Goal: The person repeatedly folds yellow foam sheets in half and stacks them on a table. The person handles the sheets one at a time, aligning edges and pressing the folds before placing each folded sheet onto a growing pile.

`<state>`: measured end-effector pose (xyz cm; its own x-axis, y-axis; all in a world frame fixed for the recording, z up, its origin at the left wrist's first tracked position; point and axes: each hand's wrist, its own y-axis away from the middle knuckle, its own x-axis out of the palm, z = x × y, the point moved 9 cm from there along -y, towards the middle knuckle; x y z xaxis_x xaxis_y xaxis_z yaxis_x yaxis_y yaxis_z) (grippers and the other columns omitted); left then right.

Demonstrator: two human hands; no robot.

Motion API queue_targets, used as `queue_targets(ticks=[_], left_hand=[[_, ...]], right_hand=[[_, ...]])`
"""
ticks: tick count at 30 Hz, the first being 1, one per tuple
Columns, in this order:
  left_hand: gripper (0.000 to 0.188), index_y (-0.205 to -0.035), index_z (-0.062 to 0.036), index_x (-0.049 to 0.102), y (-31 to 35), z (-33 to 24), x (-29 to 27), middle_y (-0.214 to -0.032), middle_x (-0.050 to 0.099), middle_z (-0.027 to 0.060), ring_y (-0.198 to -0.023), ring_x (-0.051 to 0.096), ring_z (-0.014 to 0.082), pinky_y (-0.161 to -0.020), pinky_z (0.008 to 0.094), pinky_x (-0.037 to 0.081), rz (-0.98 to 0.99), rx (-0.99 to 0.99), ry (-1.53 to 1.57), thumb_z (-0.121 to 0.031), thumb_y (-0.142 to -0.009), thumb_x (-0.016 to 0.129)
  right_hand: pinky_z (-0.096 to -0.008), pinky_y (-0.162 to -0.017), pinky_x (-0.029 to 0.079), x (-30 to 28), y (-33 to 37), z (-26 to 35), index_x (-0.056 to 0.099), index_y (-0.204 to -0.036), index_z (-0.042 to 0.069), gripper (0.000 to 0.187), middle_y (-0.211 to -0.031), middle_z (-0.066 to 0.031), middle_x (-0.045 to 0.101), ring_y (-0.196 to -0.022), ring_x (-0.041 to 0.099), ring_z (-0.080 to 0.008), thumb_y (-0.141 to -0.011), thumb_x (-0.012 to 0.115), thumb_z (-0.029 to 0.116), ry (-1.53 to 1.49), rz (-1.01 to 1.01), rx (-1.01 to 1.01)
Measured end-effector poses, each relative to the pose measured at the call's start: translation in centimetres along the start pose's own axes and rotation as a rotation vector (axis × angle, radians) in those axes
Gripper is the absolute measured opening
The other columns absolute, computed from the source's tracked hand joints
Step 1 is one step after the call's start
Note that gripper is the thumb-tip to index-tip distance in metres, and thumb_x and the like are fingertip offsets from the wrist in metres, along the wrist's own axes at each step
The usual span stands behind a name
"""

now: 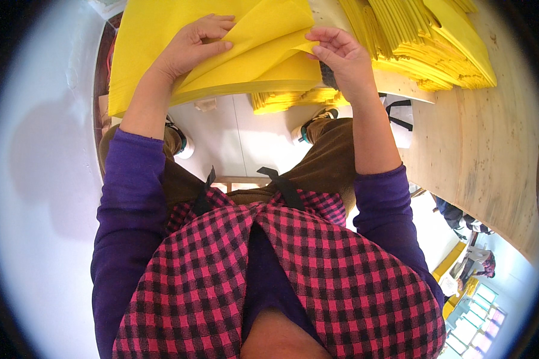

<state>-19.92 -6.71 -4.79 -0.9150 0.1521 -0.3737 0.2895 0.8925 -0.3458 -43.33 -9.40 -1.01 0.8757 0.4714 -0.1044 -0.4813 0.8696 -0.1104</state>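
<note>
A thick stack of yellow cloth-like sheets (144, 36) lies in front of me, its layered edge facing my body. The top yellow sheet (275, 33) is lifted and creased into folds that run toward the right. My left hand (197, 46) rests on this sheet, thumb and fingers apart. At the stack's right edge my right hand (344, 58) pinches the corner of the sheet between thumb and fingertips. A small dark object (328, 76), partly covered by the right hand, shows beside the stack; I cannot tell what it is.
Folded yellow pieces (401, 36) are piled to the right on a wooden tabletop (461, 131). More yellow pieces (293, 99) lie lower down, beyond my knees. A pale wall (48, 149) stands close on the left. Another person (485, 260) is far off at the lower right.
</note>
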Motion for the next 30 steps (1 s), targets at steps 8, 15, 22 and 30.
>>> queue_targets(ticks=[8, 15, 22, 30], left_hand=[[0.023, -0.102, 0.0003, 0.068, 0.03, -0.14, -0.08, -0.124, 0.059, 0.0109, -0.126, 0.044, 0.0277, -0.106, 0.0362, 0.03, -0.007, 0.004, 0.01, -0.009, -0.081, 0.064], [0.023, -0.102, 0.0008, 0.067, -0.02, -0.02, 0.03, -0.124, 0.059, 0.011, -0.126, 0.044, 0.0278, -0.106, 0.0361, 0.03, -0.005, -0.01, 0.04, -0.008, -0.081, 0.064], [0.022, -0.102, 0.0012, 0.067, -0.09, -0.04, 0.02, -0.124, 0.059, 0.0114, -0.127, 0.043, 0.028, -0.106, 0.0365, 0.03, 0.003, -0.01, 0.001, -0.008, -0.081, 0.064], [0.022, -0.101, 0.002, 0.067, -0.03, -0.18, -0.03, -0.124, 0.059, 0.0118, -0.127, 0.043, 0.028, -0.106, 0.0363, 0.03, 0.002, -0.012, 0.023, -0.007, -0.081, 0.064]], right_hand=[[-0.0227, -0.079, 0.05, -0.48, 0.2, -0.16, 0.06, -0.109, 0.0, 0.028, -0.103, -0.0038, 0.063, -0.083, 0.058, -0.0097, -0.081, 0.062, -0.005, -0.059, -0.079, -0.01], [-0.0239, -0.079, 0.051, -0.55, 0.23, 0.01, 0.057, -0.113, 0.0, 0.029, -0.107, -0.007, 0.063, -0.091, 0.059, -0.0111, -0.084, 0.061, -0.003, -0.091, -0.073, -0.019], [-0.0222, -0.076, 0.05, -0.39, -0.1, 0.13, 0.058, -0.115, 0.002, 0.028, -0.102, -0.0069, 0.065, -0.091, 0.06, -0.0101, -0.087, 0.062, 0.001, -0.049, -0.077, -0.018], [-0.0204, -0.071, 0.049, -0.54, -0.35, -0.12, 0.061, -0.111, 0.003, 0.025, -0.095, -0.0043, 0.066, -0.084, 0.06, -0.0085, -0.086, 0.063, 0.002, -0.058, -0.108, 0.018]])
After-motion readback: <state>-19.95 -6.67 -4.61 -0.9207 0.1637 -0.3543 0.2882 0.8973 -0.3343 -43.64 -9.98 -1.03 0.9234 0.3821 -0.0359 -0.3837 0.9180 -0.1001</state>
